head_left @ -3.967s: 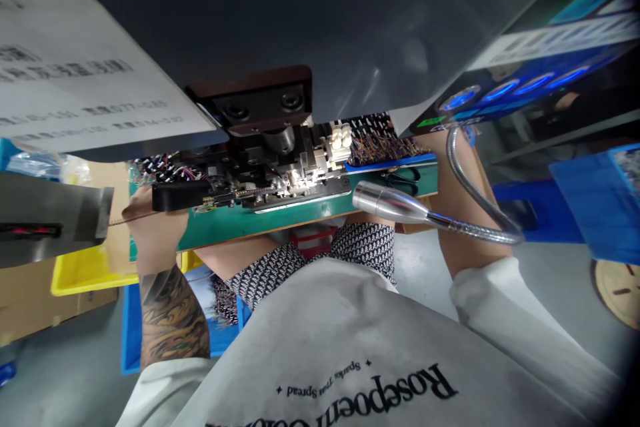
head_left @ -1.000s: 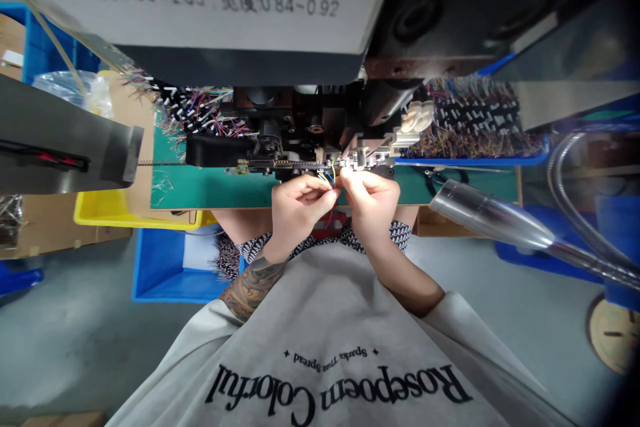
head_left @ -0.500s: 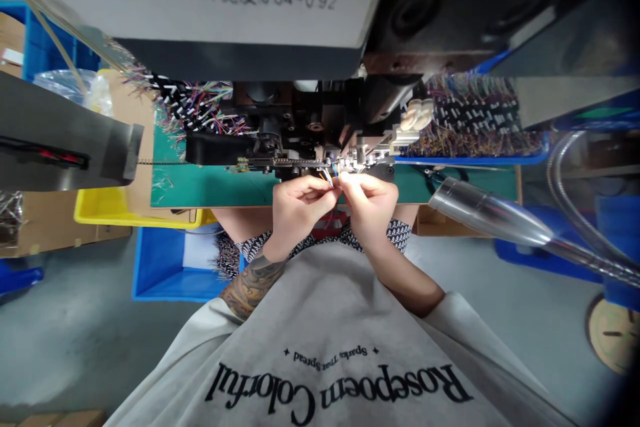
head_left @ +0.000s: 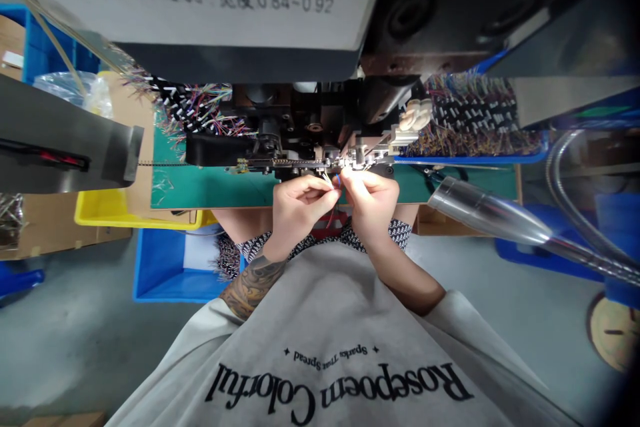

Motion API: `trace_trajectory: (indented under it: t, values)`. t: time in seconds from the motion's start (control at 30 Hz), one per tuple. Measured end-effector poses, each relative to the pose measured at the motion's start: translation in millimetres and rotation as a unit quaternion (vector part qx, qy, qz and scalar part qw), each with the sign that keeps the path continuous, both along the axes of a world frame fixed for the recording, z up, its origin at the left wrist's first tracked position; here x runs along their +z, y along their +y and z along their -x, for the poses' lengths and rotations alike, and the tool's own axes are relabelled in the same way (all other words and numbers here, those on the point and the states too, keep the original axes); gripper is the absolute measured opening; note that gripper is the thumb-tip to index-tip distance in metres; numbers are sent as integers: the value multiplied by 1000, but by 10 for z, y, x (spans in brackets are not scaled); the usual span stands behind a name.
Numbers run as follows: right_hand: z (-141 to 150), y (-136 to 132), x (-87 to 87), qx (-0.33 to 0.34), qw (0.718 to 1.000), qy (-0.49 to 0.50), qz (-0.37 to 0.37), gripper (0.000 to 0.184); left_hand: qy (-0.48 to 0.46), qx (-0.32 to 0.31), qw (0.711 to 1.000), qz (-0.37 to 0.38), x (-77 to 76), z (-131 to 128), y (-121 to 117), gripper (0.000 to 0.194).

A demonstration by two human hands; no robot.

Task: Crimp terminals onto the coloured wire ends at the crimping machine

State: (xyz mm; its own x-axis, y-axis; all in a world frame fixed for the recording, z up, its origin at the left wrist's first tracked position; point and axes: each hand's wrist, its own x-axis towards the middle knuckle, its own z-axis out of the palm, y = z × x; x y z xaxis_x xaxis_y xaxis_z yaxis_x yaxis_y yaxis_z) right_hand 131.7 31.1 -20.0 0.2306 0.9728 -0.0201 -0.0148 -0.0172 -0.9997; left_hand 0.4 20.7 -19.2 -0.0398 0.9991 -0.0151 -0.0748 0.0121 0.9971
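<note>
Thin coloured wires (head_left: pixel 327 177) stick up from between the thumb and fingers of my left hand (head_left: pixel 303 207), which is closed on them. Just to its right, my right hand (head_left: pixel 371 203) is pinched shut by a blue wire (head_left: pixel 339 180), its fingertips close against the machine's small metal working parts (head_left: pixel 350 163). The two hands almost touch. My fingers hide the wire ends and most of the wires' length. Behind the hands stands a black crimping machine (head_left: pixel 315 127), with a strip of terminals (head_left: pixel 295 162) running in from the left.
Bundles of wires (head_left: pixel 200 107) lie behind at left, and more fill a blue tray (head_left: pixel 470 159) at right. A clear nozzle (head_left: pixel 485 210) on a flexible metal hose reaches in from the right. A yellow bin (head_left: pixel 100 208) and a blue bin (head_left: pixel 175 287) stand at left.
The blue wire has shifted slightly and now bends beside the right fingertips. My right fingertips have moved up a little towards the machine; the left hand has hardly moved.
</note>
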Motion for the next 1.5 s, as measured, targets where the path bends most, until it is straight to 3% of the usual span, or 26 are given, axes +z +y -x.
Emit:
trace_trajectory:
  t: [0.2,0.5,0.77,1.1,1.5]
  values:
    - [1,16,-37,-9,1000,13,4,38,34,23,999,-3,-5,15,9,19]
    - [3,-48,-37,6,1000,-12,-5,19,23,23,999,24,-35,35,4,23]
    - [-9,-6,-2,-2,1000,-12,-1,39,7,20,1000,19,-38,-1,12,26]
    - [13,24,40,8,1000,-3,10,42,36,35,999,17,-32,30,8,25]
    - [4,3,28,6,1000,-4,12,30,34,46,998,19,-30,9,1,18]
